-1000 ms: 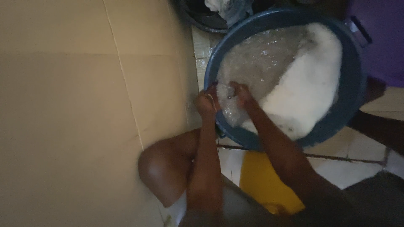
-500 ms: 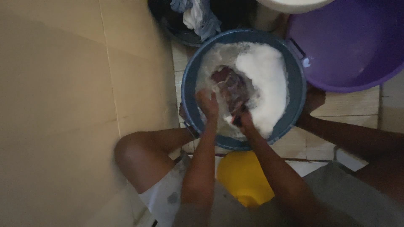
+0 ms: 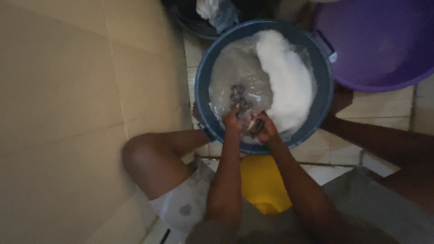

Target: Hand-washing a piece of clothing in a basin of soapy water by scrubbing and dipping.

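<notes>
Since 0.5 s ago, the dark garment [image 3: 239, 97] is sinking back into the suds, now showing only as a small dark bunch ahead of the knuckles. Both hands are working at the near rim of the blue basin [image 3: 204, 77]: left hand [image 3: 231, 121] and right hand [image 3: 266, 129] each clenched in a grip on the wet cloth between them. White foam [image 3: 289, 86] is piling on the far right side. Judgement: scrubbing is mid-way; rinsing not yet done, and the purple tub [image 3: 375, 40] beside is holding no laundry.
</notes>
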